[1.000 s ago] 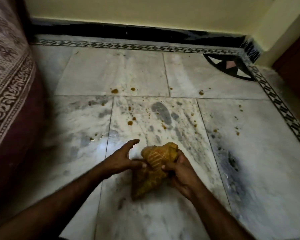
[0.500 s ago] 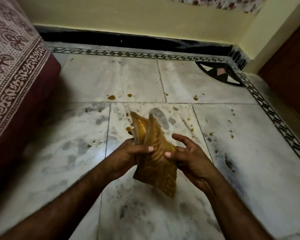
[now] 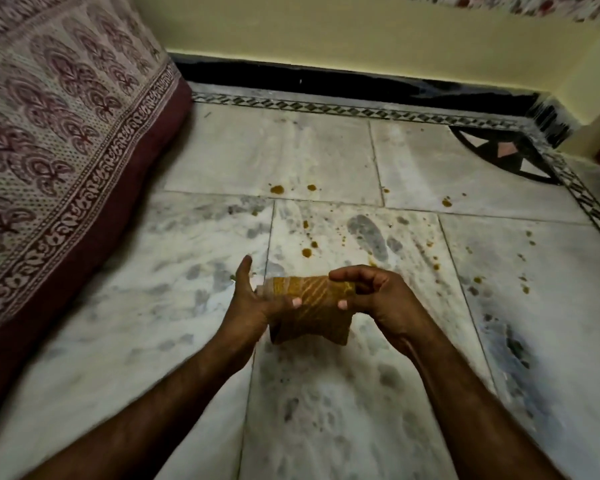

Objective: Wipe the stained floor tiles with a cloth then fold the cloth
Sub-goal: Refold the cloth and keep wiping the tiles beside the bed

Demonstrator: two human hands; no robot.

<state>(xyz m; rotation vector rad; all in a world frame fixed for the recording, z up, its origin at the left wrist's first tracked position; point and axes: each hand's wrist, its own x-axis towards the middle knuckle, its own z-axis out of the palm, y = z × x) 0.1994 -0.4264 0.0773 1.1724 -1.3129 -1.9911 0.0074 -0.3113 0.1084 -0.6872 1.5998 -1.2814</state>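
Head view: I see a mustard-yellow striped soft cloth (image 3: 309,306) bunched up, held in the air over grey-veined white marble floor tiles (image 3: 361,393). My read is that it's light and limp, best taken at its two ends. The left hand (image 3: 253,306) thumb-pinches its left end and the right hand (image 3: 378,299) curls round its right end; the long axis runs left-right, loose edge hanging down.

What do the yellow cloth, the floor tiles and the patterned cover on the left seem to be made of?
The cloth: soft woven fabric, probably cotton, matte; it folds and sags, with ribbed stripes. The floor tiles: polished stone, likely marble; grey veining, faint sheen, thin joints. The cover: printed fabric, perhaps cotton, matte; repeated maroon motifs and a draped edge.
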